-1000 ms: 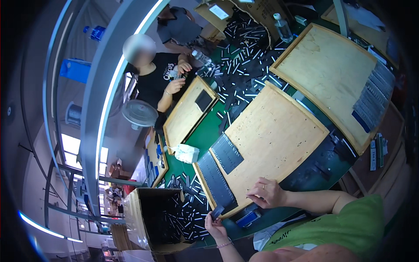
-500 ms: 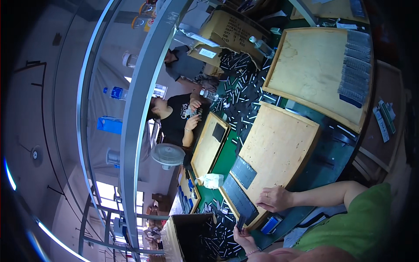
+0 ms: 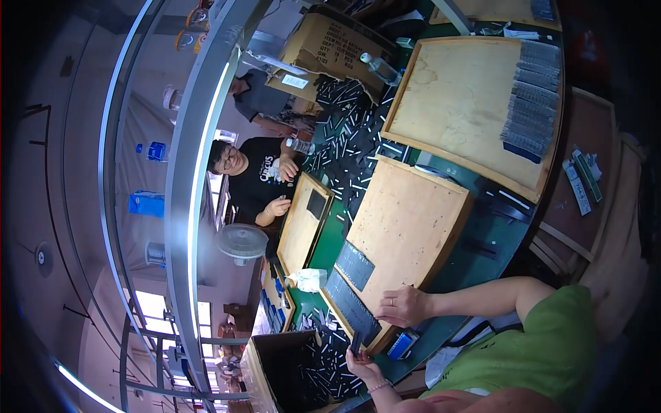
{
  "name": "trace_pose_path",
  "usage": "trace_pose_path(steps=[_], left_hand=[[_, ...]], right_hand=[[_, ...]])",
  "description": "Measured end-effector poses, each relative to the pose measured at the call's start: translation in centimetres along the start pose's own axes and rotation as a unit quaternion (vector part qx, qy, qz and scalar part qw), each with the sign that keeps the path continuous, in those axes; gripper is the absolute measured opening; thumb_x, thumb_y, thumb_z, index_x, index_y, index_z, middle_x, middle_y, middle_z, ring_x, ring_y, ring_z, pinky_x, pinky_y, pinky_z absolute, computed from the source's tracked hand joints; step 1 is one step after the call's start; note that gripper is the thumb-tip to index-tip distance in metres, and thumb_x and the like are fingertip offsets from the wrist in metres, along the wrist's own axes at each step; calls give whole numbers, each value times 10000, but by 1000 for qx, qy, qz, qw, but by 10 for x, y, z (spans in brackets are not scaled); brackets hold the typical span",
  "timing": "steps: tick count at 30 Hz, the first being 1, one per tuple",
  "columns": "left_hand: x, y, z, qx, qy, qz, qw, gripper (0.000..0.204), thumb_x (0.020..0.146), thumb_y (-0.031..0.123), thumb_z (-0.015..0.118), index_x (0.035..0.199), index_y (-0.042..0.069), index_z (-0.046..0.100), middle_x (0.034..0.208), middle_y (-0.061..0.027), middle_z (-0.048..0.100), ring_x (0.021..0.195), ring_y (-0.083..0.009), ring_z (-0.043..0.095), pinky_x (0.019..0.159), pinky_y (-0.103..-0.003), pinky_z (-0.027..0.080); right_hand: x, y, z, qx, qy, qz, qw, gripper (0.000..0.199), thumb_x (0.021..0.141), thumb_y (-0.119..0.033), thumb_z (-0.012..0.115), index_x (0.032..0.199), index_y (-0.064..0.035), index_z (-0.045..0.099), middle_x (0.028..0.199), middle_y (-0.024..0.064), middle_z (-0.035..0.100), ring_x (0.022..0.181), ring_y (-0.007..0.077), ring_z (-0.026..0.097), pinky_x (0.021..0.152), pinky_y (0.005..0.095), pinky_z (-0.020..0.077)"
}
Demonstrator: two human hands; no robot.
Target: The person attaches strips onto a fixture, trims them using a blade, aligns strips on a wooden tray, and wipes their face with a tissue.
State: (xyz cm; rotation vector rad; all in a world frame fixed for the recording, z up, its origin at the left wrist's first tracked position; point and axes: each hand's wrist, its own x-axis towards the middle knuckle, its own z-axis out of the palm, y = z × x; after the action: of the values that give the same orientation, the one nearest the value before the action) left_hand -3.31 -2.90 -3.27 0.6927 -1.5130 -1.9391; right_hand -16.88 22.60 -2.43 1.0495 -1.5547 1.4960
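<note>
My left hand (image 3: pixel 363 366) pinches a thin black strip (image 3: pixel 356 342) at the near corner of a shallow wooden tray (image 3: pixel 413 213). My right hand (image 3: pixel 403 306) is over the tray's bare board, fingers curled together; anything between them is hidden. Between my hands and along the tray's edge runs a row of dark flat pieces (image 3: pixel 352 301). A second dark block of pieces (image 3: pixel 355 266) lies beside that row. Just outside the tray, near my right wrist, is a small blue box (image 3: pixel 402 345).
Loose black and white strips (image 3: pixel 344 141) cover the green table. An open carton (image 3: pixel 251 372) stands by my left hand. Another wooden tray (image 3: pixel 447 82) holds rows of dark pieces. Across the table are a co-worker (image 3: pixel 255 168), a fan (image 3: pixel 242 242) and a white plastic bag (image 3: pixel 308 279).
The whole view has shifted, so the scene sits further left and higher. Across the table, the co-worker's head has turned and their hands have moved apart. My hands keep nearly the same places at the tray.
</note>
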Motion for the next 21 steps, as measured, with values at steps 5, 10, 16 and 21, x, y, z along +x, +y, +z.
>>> trace_pose_path(steps=[5,10,16,21], left_hand=[[-2,2,10,-16,13,5,1000,252,941,248,534,1050,37,618,848,-40,651,690,-95,605,577,-181,513],[0,2,10,-82,14,-9,996,196,954,187,525,1054,49,623,828,-41,649,646,-90,612,555,-185,533],[-13,8,-1,-125,-6,-50,991,188,962,185,519,1050,45,607,887,-61,657,660,-110,622,573,-196,533],[-26,27,-27,-173,-130,-81,973,181,975,180,528,1029,16,583,886,-104,658,723,-184,656,645,-306,573]], right_hand=[[4,1,-3,-27,2,-21,999,104,805,-119,658,864,-105,574,730,12,542,695,186,572,533,306,500],[3,5,-4,-27,-29,-23,999,141,793,-85,674,900,-86,581,792,28,593,724,204,602,557,308,510],[5,0,-3,-31,-39,-2,999,192,763,-21,693,901,-79,573,780,51,612,702,237,616,562,324,508],[15,-31,5,64,-113,111,985,156,800,5,667,899,-59,565,776,96,611,703,261,619,603,336,495]])
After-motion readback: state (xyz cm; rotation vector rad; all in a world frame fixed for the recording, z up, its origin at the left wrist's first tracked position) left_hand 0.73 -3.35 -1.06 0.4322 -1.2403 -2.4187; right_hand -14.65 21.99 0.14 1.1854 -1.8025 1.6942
